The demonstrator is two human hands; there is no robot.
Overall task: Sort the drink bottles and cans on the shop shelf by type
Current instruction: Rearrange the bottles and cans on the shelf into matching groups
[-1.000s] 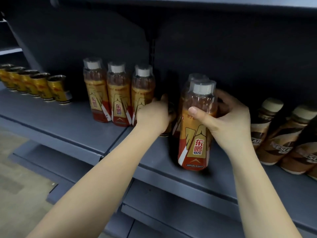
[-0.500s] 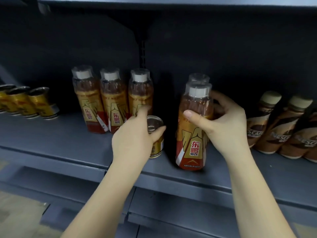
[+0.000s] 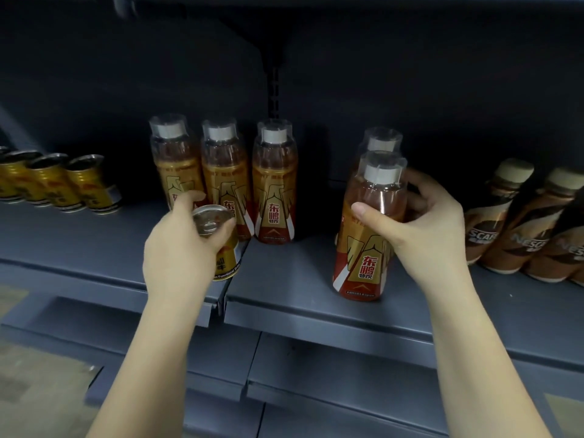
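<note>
The shelf (image 3: 284, 267) carries three drink types in separate groups: a row of gold cans (image 3: 60, 181) at the far left, three energy-drink bottles (image 3: 226, 178) standing upright side by side at centre, and brown coffee bottles (image 3: 518, 222) at the far right. Two further energy-drink bottles stand apart from their group, to the right of centre, one directly behind the other; this gap is judged to be the reason both hands are engaged. The left hand (image 3: 180, 245) grips a single gold can (image 3: 221, 245) from the side, fingers curled round its body and the pull-tab top facing the camera. The can is tilted and sits near the front edge of the shelf, just in front of the three bottles and well apart from the can row where it belongs; whether its base touches the shelf cannot be determined. The right hand (image 3: 423, 229) grasps the front stray bottle (image 3: 366, 235) at its upper body, thumb across the near face and fingers wrapped behind, partly closed. That bottle stands upright on the shelf. The rear stray bottle (image 3: 380, 140) is largely hidden; only its cap and shoulder show.
</note>
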